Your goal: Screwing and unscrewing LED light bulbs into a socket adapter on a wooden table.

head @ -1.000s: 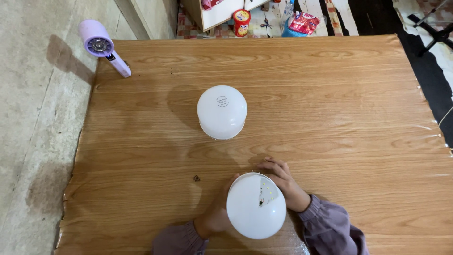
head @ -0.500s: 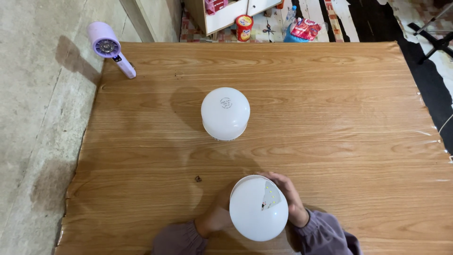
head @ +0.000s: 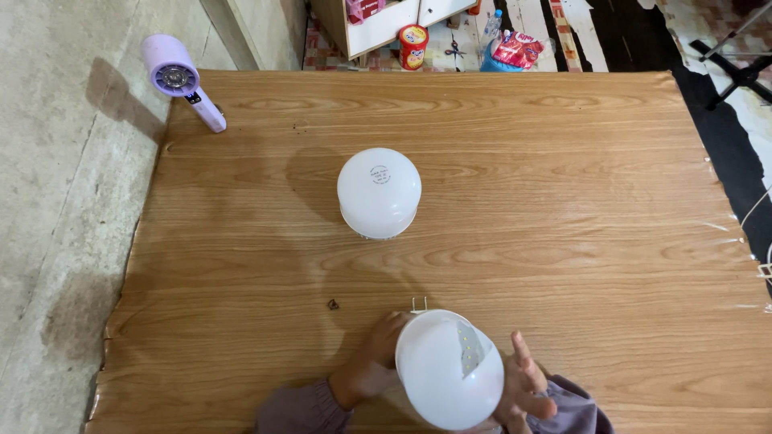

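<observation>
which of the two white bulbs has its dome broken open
The white bulb at the near table edge, between the left hand and right hand: its dome has a gap showing small LEDs. The bulb at the table's middle looks whole.

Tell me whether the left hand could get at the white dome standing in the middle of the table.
Probably yes: bare table lies between the left hand and the standing dome. But that hand is on the broken dome.
</observation>
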